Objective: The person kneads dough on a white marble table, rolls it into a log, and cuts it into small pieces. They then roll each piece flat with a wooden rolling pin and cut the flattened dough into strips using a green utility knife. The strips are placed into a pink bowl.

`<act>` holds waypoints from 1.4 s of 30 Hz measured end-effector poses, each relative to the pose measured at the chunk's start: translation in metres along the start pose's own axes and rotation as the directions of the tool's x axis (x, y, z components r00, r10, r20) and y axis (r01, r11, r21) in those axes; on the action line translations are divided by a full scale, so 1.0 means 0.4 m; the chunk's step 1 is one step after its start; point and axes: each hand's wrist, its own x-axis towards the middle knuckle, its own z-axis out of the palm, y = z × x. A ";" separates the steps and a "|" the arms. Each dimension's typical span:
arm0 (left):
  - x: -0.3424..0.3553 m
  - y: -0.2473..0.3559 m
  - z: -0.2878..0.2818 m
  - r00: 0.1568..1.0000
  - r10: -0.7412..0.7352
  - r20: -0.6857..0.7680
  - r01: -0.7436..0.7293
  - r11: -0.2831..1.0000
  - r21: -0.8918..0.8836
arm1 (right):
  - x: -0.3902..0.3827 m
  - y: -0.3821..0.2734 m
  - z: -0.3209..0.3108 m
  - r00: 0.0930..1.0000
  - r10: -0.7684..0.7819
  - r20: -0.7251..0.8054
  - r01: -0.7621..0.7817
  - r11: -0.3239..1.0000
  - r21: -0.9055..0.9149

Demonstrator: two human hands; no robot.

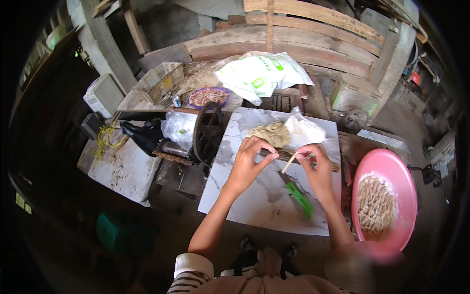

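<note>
Over a marble-patterned board (232, 196), my left hand (247, 166) has thumb and forefinger curled close together; what they pinch, if anything, is too small to make out. My right hand (317, 171) pinches a thin pale strip (288, 164), tilted downward. A dark wooden piece (334, 167) lies beneath both hands. Just below the strip lies a knife with a green handle (299, 198). A lumpy beige dough pile (268, 131) and a white plastic bag (306, 131) sit behind my hands.
A pink basin (406, 196) of floured strips stands at right. A hand-wheel machine (204, 132) with plastic on it is at left. Behind are a purple tray (196, 103) of small pieces, a plastic crate (152, 81), large white sacks (254, 76) and wooden planks (318, 19).
</note>
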 end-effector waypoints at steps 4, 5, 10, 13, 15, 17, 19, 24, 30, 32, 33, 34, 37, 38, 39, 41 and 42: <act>0.073 0.105 0.152 0.993 0.059 0.103 -0.037 0.979 -0.202 | -0.033 0.007 -0.213 0.992 -0.003 -0.129 -0.001 0.999 -0.033; 0.085 0.134 0.200 0.989 0.076 0.124 -0.044 0.969 -0.245 | -0.045 0.012 -0.265 0.990 0.023 -0.142 -0.029 0.999 -0.040; 0.134 0.275 0.466 0.935 0.198 0.294 -0.064 0.910 -0.410 | -0.127 0.077 -0.524 0.966 0.102 -0.236 -0.135 0.982 -0.131; 0.139 0.330 0.613 0.866 0.264 0.425 -0.063 0.900 -0.430 | -0.179 0.125 -0.656 0.953 0.150 -0.262 -0.217 0.945 -0.245; 0.128 0.336 0.713 0.807 0.332 0.488 -0.079 0.880 -0.468 | -0.219 0.170 -0.721 0.950 0.182 -0.254 -0.258 0.914 -0.312; 0.115 0.336 0.816 0.727 0.337 0.598 -0.059 0.899 -0.434 | -0.259 0.239 -0.781 0.946 0.205 -0.249 -0.287 0.887 -0.360; 0.096 0.349 0.899 0.651 0.307 0.694 -0.029 0.924 -0.382 | -0.305 0.307 -0.837 0.959 0.190 -0.212 -0.263 0.877 -0.403; 0.072 0.350 1.049 0.569 0.186 0.801 -0.309 0.951 -0.001 | -0.337 0.412 -0.888 0.891 0.444 -0.093 -0.417 0.721 -0.554; 0.069 0.295 1.180 0.627 0.009 0.779 -0.266 0.943 0.203 | -0.292 0.599 -0.872 0.867 0.461 -0.188 -0.479 0.670 -0.567; 0.065 0.294 1.198 0.668 0.028 0.744 -0.257 0.946 0.196 | -0.284 0.652 -0.876 0.880 0.424 -0.215 -0.469 0.694 -0.546; 0.064 0.296 1.203 0.687 0.037 0.725 -0.252 0.949 0.190 | -0.286 0.680 -0.883 0.898 0.378 -0.224 -0.437 0.714 -0.547; 0.063 0.299 1.191 0.706 0.052 0.706 -0.243 0.955 0.173 | -0.279 0.676 -0.876 0.915 0.338 -0.222 -0.403 0.737 -0.542; 0.062 0.315 1.118 0.775 0.087 0.626 -0.176 0.981 0.081 | -0.265 0.611 -0.877 0.903 0.400 -0.155 -0.425 0.787 -0.446; 0.064 0.331 1.074 0.805 0.087 0.587 -0.124 0.992 0.022 | -0.257 0.549 -0.872 0.916 0.375 -0.144 -0.401 0.835 -0.377; 0.071 0.346 1.022 0.838 0.085 0.538 -0.081 0.996 -0.031 | -0.241 0.463 -0.863 0.932 0.339 -0.131 -0.363 0.881 -0.302; 0.066 0.373 0.916 0.914 0.083 0.397 -0.019 0.986 -0.163 | -0.218 0.316 -0.835 0.960 0.260 -0.101 -0.275 0.945 -0.178; 0.064 0.399 0.853 0.937 0.046 0.347 0.018 0.984 -0.179 | -0.208 0.251 -0.819 0.973 0.213 -0.086 -0.223 0.965 -0.137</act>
